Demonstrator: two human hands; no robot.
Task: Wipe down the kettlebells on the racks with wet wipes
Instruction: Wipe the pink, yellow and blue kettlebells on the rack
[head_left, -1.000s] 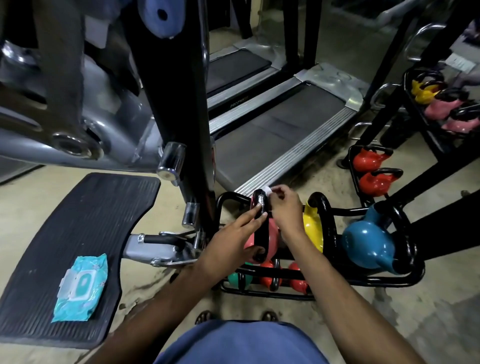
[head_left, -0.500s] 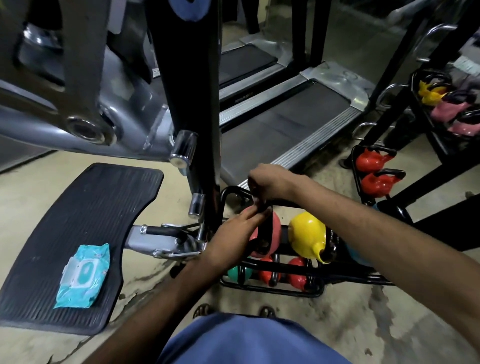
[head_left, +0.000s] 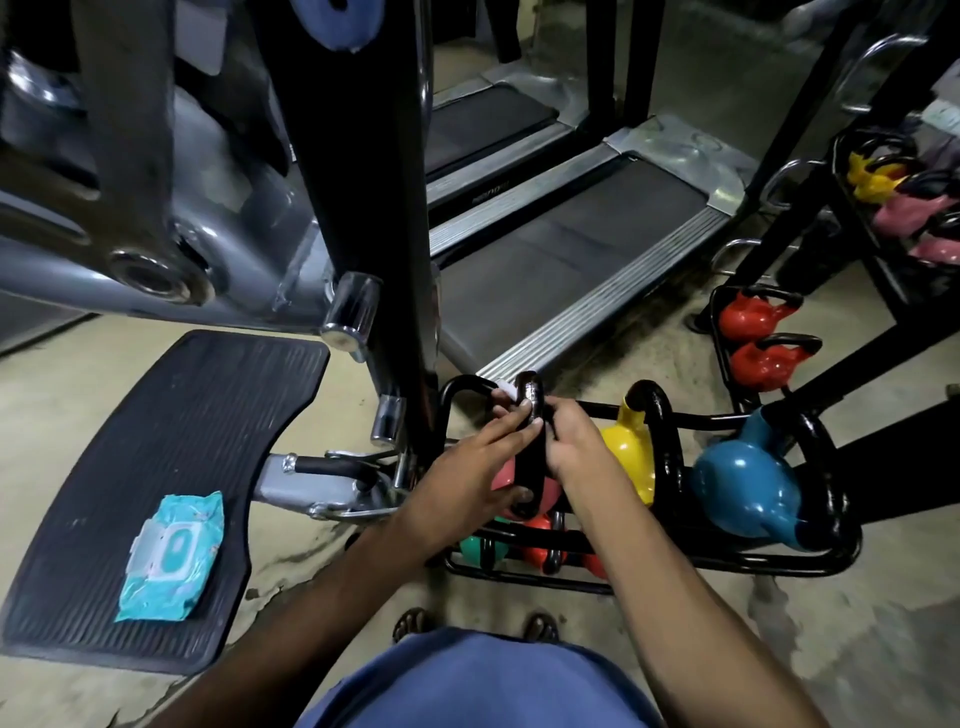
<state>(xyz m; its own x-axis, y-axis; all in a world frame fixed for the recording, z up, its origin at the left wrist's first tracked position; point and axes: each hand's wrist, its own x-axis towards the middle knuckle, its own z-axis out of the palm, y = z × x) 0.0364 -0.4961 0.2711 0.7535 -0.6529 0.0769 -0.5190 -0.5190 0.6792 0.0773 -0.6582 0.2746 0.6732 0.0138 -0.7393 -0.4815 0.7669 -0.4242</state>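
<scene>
A pink kettlebell (head_left: 501, 475) with a black handle stands at the left end of a low black rack (head_left: 670, 457). My left hand (head_left: 467, 478) grips that handle from the left, fingers laid along it and thumb curled under. My right hand (head_left: 571, 441) wraps the handle from the right and holds a white wet wipe (head_left: 505, 388), which peeks out near the handle's top. A yellow kettlebell (head_left: 628, 452) and a blue kettlebell (head_left: 743, 488) sit further right on the rack. Small green and red kettlebells lie on the shelf below, partly hidden by my arms.
A teal wet-wipe pack (head_left: 171, 556) lies on a black ribbed mat (head_left: 156, 441) to the left. A black machine post (head_left: 384, 208) rises just left of the rack. Treadmills (head_left: 571, 249) stand behind. Two red kettlebells (head_left: 763, 358) and another rack with yellow and pink ones (head_left: 883, 182) are at right.
My right hand came back from over the far side of the handle to its right side, and the wipe now shows at the handle's top. The left hand kept its hold.
</scene>
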